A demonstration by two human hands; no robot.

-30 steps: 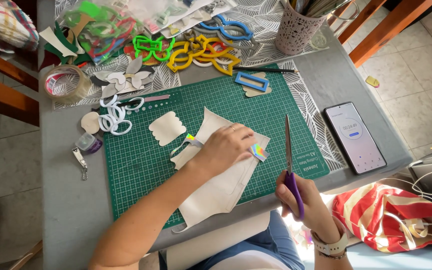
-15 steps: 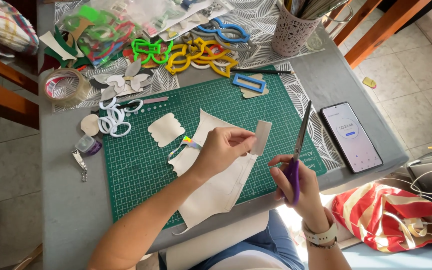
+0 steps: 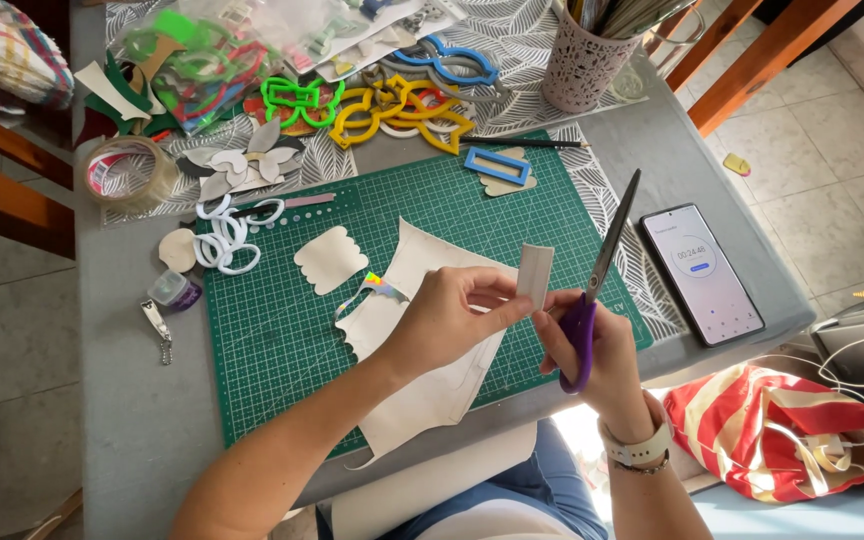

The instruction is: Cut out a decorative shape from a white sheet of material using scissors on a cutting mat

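Scissors (image 3: 602,275) with purple handles sit in the right hand (image 3: 602,350) at centre right of the frame, blades pointing up toward the top and closed or nearly so; I can't make out any gap between them. The fingers of that hand are curled through and around the handles, and the loops themselves are mostly hidden by the knuckles. Just beside it, the left hand (image 3: 447,320) pinches a small pale strip (image 3: 535,275) between thumb and fingertips, holding it upright right next to the blades. Whether the blade touches the strip is hard to say from here.

Under the left hand lies a large cream sheet (image 3: 432,390) on the green cutting mat (image 3: 282,340); the hand and forearm cover its middle, and its lower corner hangs past the mat's edge. A bit of shiny iridescent stuff (image 3: 377,287) peeks out beside the wrist, too small to identify. A scalloped cream cut-out (image 3: 330,260) rests on the mat to the left of the hands.

Further right, a phone (image 3: 700,272) lies face up on the grey table (image 3: 112,400). Along the top, coloured plastic templates (image 3: 392,105) pile together, partly under a clear bag, and a patterned pencil cup (image 3: 582,65) is cut off by the frame's top edge. A tape roll (image 3: 130,172) sits at upper left.
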